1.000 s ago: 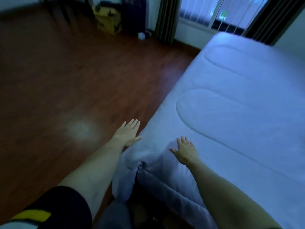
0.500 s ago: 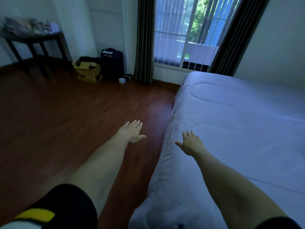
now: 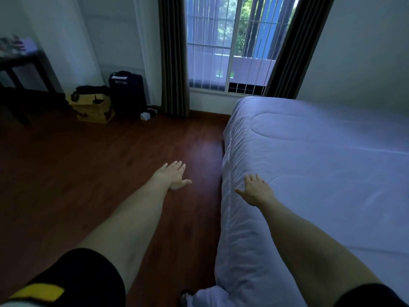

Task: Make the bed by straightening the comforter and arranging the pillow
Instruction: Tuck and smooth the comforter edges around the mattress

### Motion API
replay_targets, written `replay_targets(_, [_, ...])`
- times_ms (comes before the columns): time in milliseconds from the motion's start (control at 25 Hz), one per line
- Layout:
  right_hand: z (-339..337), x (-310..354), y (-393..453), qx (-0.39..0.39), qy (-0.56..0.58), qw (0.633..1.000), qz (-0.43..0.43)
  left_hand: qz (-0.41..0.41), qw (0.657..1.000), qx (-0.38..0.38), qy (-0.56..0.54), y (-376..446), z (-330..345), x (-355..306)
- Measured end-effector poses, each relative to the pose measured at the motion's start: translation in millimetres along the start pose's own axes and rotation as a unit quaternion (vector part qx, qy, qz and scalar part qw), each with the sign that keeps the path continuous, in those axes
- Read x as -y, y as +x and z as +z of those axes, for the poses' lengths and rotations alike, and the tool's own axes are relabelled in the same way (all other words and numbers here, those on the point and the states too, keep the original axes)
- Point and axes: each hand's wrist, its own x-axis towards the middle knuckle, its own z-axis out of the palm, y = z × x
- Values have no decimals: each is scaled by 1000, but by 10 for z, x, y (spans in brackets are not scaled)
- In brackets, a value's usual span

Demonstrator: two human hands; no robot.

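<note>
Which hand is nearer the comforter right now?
Right. The right hand is over the comforter near its left edge; the left hand is out over the wooden floor beside it.

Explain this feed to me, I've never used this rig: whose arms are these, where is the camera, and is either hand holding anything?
There is no machine here. The single picture comes from a wide-angle camera worn on a person's head, looking forward and down, so both bare arms are the wearer's own. The left hand is stretched out flat over the wooden floor, fingers straight, holding nothing. The right hand is open over the white comforter near the bed's left edge; whether it presses or just hovers is hard to tell. The comforter lies fairly smooth. No pillow shows in this view. Beyond are a window, dark curtains, and bags against the wall.
</note>
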Motion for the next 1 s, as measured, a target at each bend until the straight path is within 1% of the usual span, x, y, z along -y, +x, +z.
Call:
replay_targets(160, [-146, 20, 870, -9, 11, 1000, 16, 14, 1000, -7, 13, 880, -262, 269])
replay_targets(280, [-344, -38, 1661, -5, 20, 999, 25, 26, 1000, -6, 15, 1660, -596, 384])
replay_targets(440, [-695, -116, 2649, -6, 19, 999, 27, 37, 999, -26, 5, 2582, -1115, 521])
replay_targets(720, [-1001, -215, 4233, 2, 20, 999, 50, 62, 998, -7, 12, 4174, -1615, 783])
replay_targets(880, [-1155, -233, 5312, -5, 25, 997, 80, 90, 996, -9, 20, 5413, -1948, 1039])
replay_targets(1000, [-1361, -222, 6050, 7, 41, 993, 107, 120, 992, -1, 41, 6296, -2273, 1188])
